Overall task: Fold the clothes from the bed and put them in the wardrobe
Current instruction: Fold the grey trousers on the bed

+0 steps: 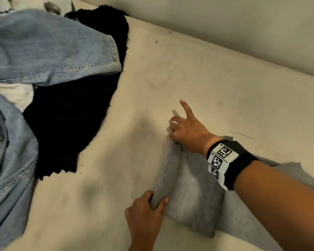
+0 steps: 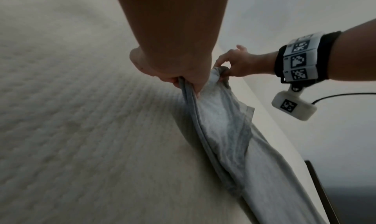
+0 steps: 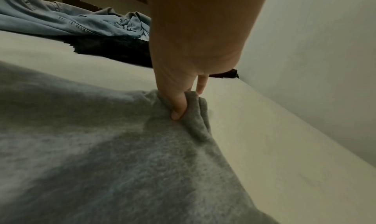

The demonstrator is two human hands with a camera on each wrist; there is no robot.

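A grey garment (image 1: pixel 190 189) lies partly folded on the cream bed (image 1: pixel 170 73), its left edge lifted into a fold. My left hand (image 1: pixel 152 201) grips the near end of that raised edge, thumb on top; the left wrist view shows the left hand (image 2: pixel 183 76) pinching the garment (image 2: pixel 223 131). My right hand (image 1: pixel 178 127) pinches the far end of the same edge, one finger sticking out straight. In the right wrist view the thumb of my right hand (image 3: pixel 179 108) presses into bunched grey garment (image 3: pixel 122 163).
Light blue jeans (image 1: pixel 43 48) and a black fuzzy garment (image 1: pixel 71 115) lie heaped at the left of the bed. More denim (image 1: pixel 9 169) hangs at the near left. A pale wall (image 1: pixel 225 19) runs along the bed's far side.
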